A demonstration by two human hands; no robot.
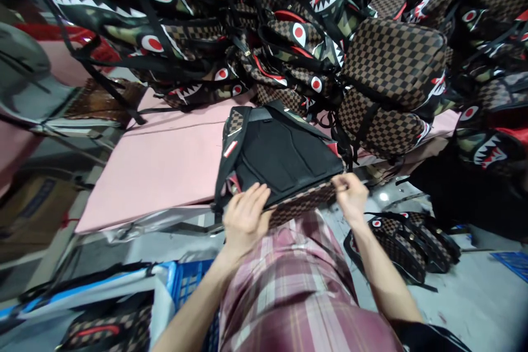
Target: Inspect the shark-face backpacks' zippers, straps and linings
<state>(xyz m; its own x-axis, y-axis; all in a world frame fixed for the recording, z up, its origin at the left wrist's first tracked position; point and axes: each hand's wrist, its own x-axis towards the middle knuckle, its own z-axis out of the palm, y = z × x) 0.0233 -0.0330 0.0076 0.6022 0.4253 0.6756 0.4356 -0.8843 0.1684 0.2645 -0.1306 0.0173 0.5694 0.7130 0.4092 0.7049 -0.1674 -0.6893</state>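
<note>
Though the backpack's (pixel 280 148) label (pixel 230 148) shows, it's unreadable.

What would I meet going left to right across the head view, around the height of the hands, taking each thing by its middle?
Brown box, bare stretch of pink tabletop, left hand, black-backed bag, right hand, checkered bags on the floor.
</note>
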